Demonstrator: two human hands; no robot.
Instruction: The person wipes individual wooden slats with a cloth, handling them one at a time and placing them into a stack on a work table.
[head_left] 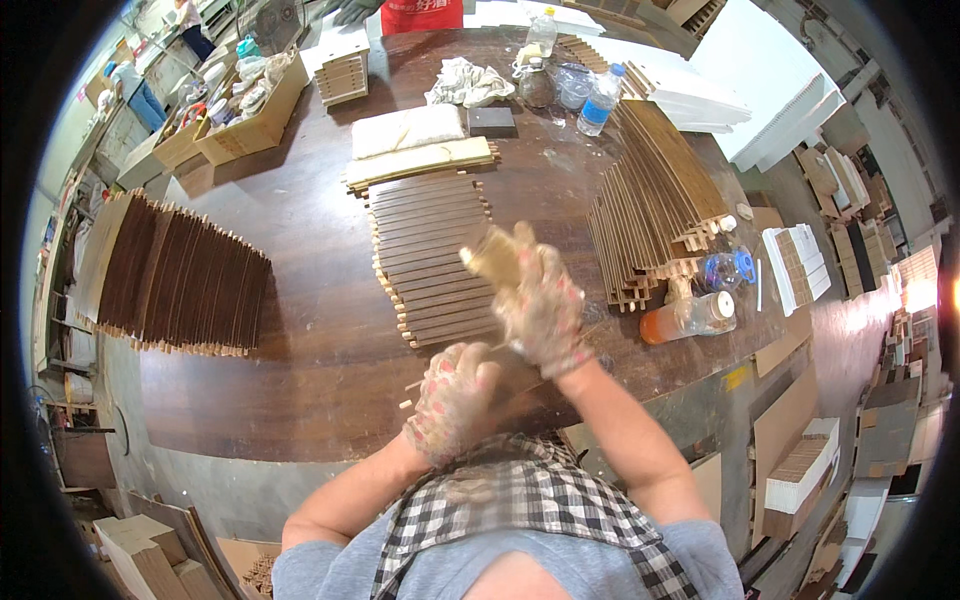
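Note:
My left hand (452,397), in a stained work glove, grips a dark wooden slat (515,372) with small pegs at its end, held close to my chest. My right hand (540,300), also gloved, is raised above the slat and closed on a light tan block or brush (492,256); the motion blurs it. Just beyond both hands lies a row of dark slats (428,255) overlapping on the brown table (300,370).
A fanned stack of slats (655,205) stands at right, another stack (180,275) at left. Bottles (690,316) lie near the right edge. Further back are a water bottle (601,98), a rag (468,82), cardboard boxes (255,110) and a person in red (420,14).

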